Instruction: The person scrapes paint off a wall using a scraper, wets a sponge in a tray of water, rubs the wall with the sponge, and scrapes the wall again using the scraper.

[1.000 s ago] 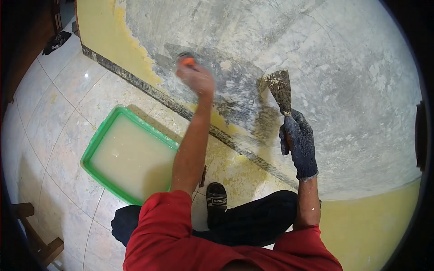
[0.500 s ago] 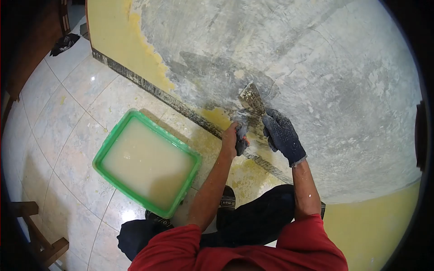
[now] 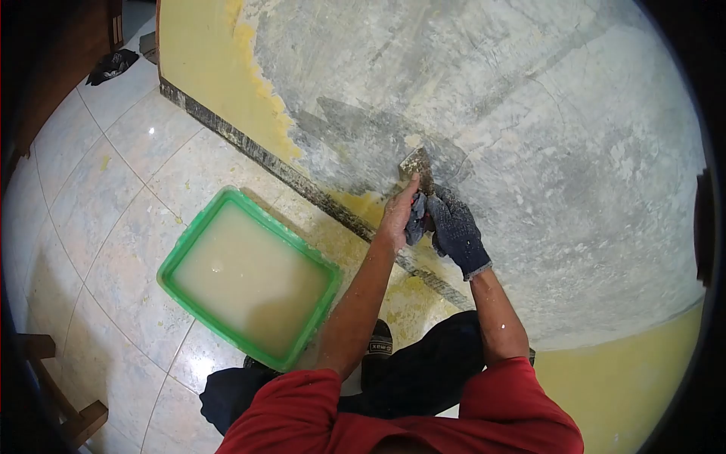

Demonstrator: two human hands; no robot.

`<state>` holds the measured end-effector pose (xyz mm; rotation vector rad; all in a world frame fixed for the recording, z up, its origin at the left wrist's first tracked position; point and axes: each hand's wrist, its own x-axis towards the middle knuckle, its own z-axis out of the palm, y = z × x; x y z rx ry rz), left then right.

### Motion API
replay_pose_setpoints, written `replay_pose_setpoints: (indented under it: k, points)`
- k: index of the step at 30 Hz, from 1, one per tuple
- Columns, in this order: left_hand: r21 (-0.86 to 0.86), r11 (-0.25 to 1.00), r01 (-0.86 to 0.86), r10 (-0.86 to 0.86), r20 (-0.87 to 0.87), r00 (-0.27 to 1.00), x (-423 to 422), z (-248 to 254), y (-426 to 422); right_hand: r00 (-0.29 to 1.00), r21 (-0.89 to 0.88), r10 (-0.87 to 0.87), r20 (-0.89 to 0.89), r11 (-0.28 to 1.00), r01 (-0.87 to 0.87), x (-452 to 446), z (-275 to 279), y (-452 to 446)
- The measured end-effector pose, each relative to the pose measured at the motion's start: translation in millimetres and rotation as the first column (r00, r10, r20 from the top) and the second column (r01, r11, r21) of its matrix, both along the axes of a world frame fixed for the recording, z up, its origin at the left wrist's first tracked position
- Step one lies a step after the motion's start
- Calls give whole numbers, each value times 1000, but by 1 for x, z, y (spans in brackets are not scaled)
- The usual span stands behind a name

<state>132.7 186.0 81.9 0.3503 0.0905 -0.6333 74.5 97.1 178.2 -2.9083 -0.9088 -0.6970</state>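
Two hands are close together, low by the patchy grey wall (image 3: 529, 189). The right hand (image 3: 456, 233), in a dark glove, has its fingers curled shut around the handle of a dirty scraper (image 3: 418, 168). The bare left hand (image 3: 396, 217) is closed on a dark, bunched-up thing (image 3: 415, 221), with its thumb up by the blade. I can't tell if the thumb touches it. A green tub (image 3: 175, 286) of cloudy water (image 3: 249, 272) sits on the tiles (image 3: 125, 250).

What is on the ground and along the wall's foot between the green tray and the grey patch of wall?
Flecked tiled floor, then a dark, speckled strip; the head view shows both.
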Motion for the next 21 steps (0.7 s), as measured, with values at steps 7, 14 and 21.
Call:
replay_pose_setpoints:
  k: [7,14,21]
  points:
    - [-210,974,89,-78,62,995,-2,0,-2,892,148,-173,-418,956,254,-8,9,-1]
    - [-293,954,68,-49,70,996,-1,0,-2,799,188,-226,-557,903,387,-6,-1,0]
    - [-305,952,-5,4,-5,1000,-3,11,2,892,181,-160,-423,950,256,0,-3,2]
